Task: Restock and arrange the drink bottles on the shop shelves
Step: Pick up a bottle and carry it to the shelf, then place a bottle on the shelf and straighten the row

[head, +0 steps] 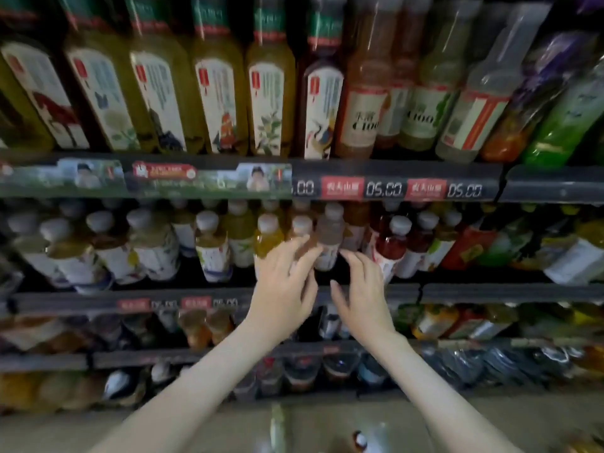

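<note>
Both bare forearms are extended up and forward, converging at the brown bottle (328, 238). Left hand (284, 286) is raised left of it, fingers spread and curled, fingertips at its side. Right hand (361, 291) is held just right and below, fingers loosely bent, nothing gripped.

Two bare forearms rise from the bottom edge, each ending in a bare hand. The left hand (284, 282) and the right hand (362, 294) carry no gloves, rings, watch or bands. No sleeve shows anywhere along either arm up to the picture's edge. The fingers (295, 245) are slim, with short plain nails. The whole view is slightly blurred.
</note>
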`<state>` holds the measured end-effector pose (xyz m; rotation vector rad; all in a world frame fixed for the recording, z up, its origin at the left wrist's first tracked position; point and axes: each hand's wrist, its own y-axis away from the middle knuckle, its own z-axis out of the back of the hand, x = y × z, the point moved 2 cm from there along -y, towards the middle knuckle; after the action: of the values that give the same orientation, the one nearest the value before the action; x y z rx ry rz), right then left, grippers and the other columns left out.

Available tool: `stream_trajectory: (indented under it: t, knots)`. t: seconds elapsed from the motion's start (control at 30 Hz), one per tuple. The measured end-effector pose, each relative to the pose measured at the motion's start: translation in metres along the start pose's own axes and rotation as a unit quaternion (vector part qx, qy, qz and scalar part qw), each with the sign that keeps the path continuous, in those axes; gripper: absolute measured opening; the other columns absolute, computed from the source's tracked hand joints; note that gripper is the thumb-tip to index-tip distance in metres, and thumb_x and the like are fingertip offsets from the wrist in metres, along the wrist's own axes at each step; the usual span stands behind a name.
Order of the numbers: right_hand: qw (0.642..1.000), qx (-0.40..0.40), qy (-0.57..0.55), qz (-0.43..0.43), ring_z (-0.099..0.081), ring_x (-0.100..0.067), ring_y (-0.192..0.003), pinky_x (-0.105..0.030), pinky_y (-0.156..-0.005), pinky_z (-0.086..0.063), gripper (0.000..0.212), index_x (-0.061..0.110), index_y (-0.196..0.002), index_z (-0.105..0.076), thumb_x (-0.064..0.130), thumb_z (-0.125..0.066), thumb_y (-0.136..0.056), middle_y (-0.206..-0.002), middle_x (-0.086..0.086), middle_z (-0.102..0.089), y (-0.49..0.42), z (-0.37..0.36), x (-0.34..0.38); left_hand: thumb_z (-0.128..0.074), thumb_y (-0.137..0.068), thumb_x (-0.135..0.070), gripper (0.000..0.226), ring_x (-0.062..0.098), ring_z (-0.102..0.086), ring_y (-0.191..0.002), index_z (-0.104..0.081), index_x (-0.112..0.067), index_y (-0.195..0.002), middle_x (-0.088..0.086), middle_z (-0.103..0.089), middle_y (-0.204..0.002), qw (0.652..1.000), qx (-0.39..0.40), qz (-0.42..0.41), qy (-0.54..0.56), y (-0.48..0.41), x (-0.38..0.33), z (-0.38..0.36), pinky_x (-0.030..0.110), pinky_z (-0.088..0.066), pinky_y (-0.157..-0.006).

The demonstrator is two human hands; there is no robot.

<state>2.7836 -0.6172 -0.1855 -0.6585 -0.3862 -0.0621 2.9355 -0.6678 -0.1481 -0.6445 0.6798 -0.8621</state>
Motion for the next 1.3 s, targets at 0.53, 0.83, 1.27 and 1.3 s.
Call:
stream_trajectory:
  t: [0.53,0.83,1.27,1.3]
  knots:
    - [0.766,0.627,0.047,-0.131,-0.047,-0.027,-0.128,-0.030,-0.102,-0.039,0.071,0.015,-0.149,-0.018,0.020,-0.060,-0.091,-0.142,-0.016,-0.043,0.433,-0.286,-0.189,-0.036,-0.096,-0.027,0.045,0.021,-0.051,-0.115,-0.038,-0.022,-0.141,-0.004,-0.040,-0.139,0.737,0.403,0.543,0.019,0.481,0.017,-0.224,0.029,-0.042,-0.089]
    - [0.719,0.678,0.088,-0.126,-0.063,-0.027,-0.074,-0.029,-0.059,-0.054,0.044,0.006,-0.118,-0.059,0.004,-0.066,-0.075,-0.110,-0.014,-0.039,0.570,-0.446,-0.233,-0.042,-0.095,-0.020,0.043,0.020,-0.046,-0.119,-0.039,-0.022,-0.138,-0.002,-0.041,-0.135,0.684,0.440,0.579,0.052,0.648,0.035,-0.338,0.031,-0.040,-0.096]
    - [0.826,0.512,-0.144,-0.185,-0.051,0.001,-0.080,-0.019,-0.067,-0.036,0.027,0.029,-0.080,-0.045,0.017,-0.068,-0.085,-0.088,0.012,-0.050,0.336,-0.223,-0.108,-0.063,-0.085,-0.026,0.084,0.022,-0.021,-0.142,-0.012,-0.023,-0.152,0.000,-0.019,-0.156,0.721,0.495,0.456,0.166,0.464,0.002,-0.210,0.033,-0.021,-0.115]
    - [0.831,0.501,-0.158,-0.182,-0.050,0.005,-0.083,-0.013,-0.068,-0.035,0.031,0.031,-0.078,-0.044,0.015,-0.070,-0.083,-0.086,0.012,-0.051,0.308,-0.193,-0.093,-0.066,-0.082,-0.029,0.088,0.021,-0.021,-0.142,-0.013,-0.020,-0.151,0.002,-0.022,-0.155,0.741,0.489,0.432,0.159,0.434,-0.003,-0.196,0.033,-0.019,-0.116]
